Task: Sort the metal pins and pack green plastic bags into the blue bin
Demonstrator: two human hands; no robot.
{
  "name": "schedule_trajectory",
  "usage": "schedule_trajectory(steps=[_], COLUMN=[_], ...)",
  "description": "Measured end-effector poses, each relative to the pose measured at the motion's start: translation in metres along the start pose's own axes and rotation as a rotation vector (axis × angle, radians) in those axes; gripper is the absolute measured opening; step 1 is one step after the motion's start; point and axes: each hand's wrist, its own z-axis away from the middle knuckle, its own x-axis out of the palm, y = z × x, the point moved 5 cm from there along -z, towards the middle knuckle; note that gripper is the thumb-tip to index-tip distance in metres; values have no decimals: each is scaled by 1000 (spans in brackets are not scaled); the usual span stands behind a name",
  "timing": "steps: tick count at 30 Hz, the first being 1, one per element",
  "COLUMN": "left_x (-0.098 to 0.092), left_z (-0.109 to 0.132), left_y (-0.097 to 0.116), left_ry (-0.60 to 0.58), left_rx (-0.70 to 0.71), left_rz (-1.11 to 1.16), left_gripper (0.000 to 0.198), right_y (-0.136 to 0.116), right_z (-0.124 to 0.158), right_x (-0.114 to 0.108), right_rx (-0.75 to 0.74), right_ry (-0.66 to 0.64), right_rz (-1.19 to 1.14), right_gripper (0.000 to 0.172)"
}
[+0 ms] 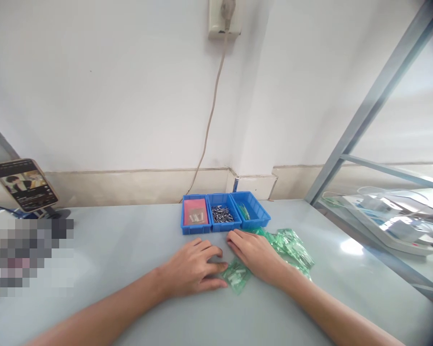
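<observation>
My left hand (193, 266) lies flat on the grey table, fingers stretched out, its fingertips touching a small green plastic bag (236, 277). My right hand (254, 254) rests palm down beside it, fingers extended toward the blue trays, partly covering a pile of green bags (292, 245). Three small blue trays stand in a row just beyond my hands: the left tray (195, 215) holds a pink sheet and small clear pieces, the middle tray (222, 214) holds several metal pins, and the right tray (250, 210) holds thin green pieces.
A phone on a stand (24, 185) sits at the far left with its screen lit. A cable (211, 115) runs down the wall from a socket (223, 19). A metal frame (368, 110) and a white device (393, 226) stand at the right.
</observation>
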Motion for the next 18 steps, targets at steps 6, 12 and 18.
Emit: schedule_trajectory(steps=[6,12,18], left_x=[-1,-1,2], left_z=[0,0,3], left_y=[4,4,-1], left_ry=[78,106,146], left_rx=[62,100,30], left_rz=[18,33,-8], left_gripper=[42,40,47], right_y=[-10,-12,-10], right_z=[-1,-1,-1], right_x=[3,3,4], right_rx=[-20,-4,5], right_ry=[2,5,32], right_rz=[83,130,100], right_gripper=[15,14,16])
